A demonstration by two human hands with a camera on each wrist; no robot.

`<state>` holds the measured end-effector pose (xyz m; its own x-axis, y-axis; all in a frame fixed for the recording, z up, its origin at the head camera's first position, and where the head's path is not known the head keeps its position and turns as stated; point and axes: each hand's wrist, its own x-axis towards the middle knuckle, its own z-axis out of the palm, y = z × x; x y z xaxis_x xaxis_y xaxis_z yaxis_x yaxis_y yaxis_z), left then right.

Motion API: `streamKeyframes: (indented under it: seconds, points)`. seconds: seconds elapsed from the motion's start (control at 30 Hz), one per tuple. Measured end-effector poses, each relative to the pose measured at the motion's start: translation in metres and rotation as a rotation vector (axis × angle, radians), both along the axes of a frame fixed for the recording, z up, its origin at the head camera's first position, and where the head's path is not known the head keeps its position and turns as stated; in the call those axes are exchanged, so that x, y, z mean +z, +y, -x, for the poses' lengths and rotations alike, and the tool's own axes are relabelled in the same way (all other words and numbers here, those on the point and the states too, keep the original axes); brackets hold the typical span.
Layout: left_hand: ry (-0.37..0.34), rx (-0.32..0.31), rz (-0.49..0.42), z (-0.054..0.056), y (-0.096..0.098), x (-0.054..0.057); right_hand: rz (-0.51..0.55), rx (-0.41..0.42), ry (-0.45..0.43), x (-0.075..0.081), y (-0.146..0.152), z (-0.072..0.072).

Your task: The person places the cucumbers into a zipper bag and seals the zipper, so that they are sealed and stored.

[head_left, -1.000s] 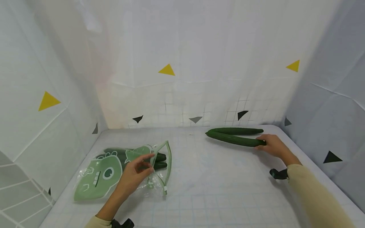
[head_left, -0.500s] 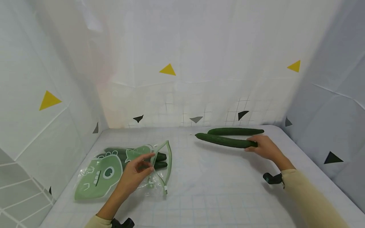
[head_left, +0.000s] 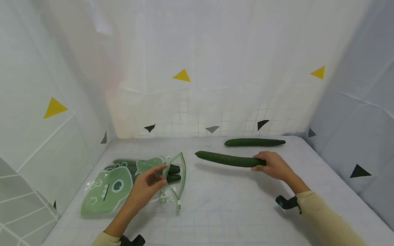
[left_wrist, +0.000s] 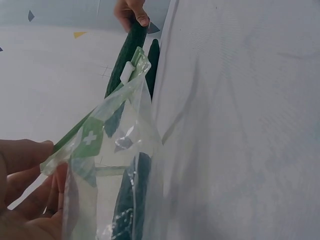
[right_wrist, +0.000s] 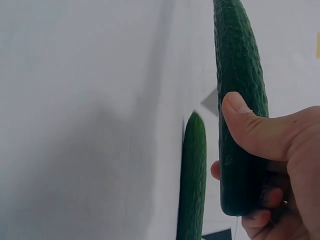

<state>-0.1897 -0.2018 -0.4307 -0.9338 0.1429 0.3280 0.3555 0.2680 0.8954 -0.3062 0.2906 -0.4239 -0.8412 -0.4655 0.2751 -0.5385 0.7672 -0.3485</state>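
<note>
My right hand (head_left: 272,165) grips a long dark green cucumber (head_left: 226,159) by its right end, thumb on one side and fingers curled round the other. The cucumber hangs over the table, its far tip pointing left at the bag. With thumb and fingers my left hand (head_left: 143,189) pinches the rim of a clear zip bag (left_wrist: 82,135) printed with a green cartoon monster. The bag lies on its side, its mouth held open toward the right and a white slider (left_wrist: 127,73) on the zip. Inside it are cucumbers (head_left: 173,169), their ends showing near the mouth.
Another cucumber (head_left: 254,142) lies at the back right of the white table (head_left: 234,218). White sheet walls with yellow and dark triangles stand behind and at both sides. A dark wrist camera (head_left: 287,202) juts from the right sleeve.
My right hand has carried its cucumber left and toward me, away from the one lying at the back. The left hand and the bag have stayed in place.
</note>
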Motion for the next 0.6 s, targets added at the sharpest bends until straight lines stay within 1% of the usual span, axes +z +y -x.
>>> streamKeyframes:
  seconds: [0.17,0.3,0.43,0.6]
  points:
    - [-0.007,0.002,0.006,-0.001,0.001,0.002,0.019,0.069,0.011,0.002,-0.015,-0.009]
    - [-0.004,-0.002,0.007,-0.001,0.001,0.002,0.019,0.116,0.021,0.0,-0.027,-0.014]
    - [-0.004,-0.005,0.006,-0.001,0.001,0.002,0.022,0.153,0.024,-0.004,-0.039,-0.017]
    - [-0.006,-0.005,0.004,-0.001,0.0,0.001,0.034,0.191,0.007,-0.008,-0.055,-0.019]
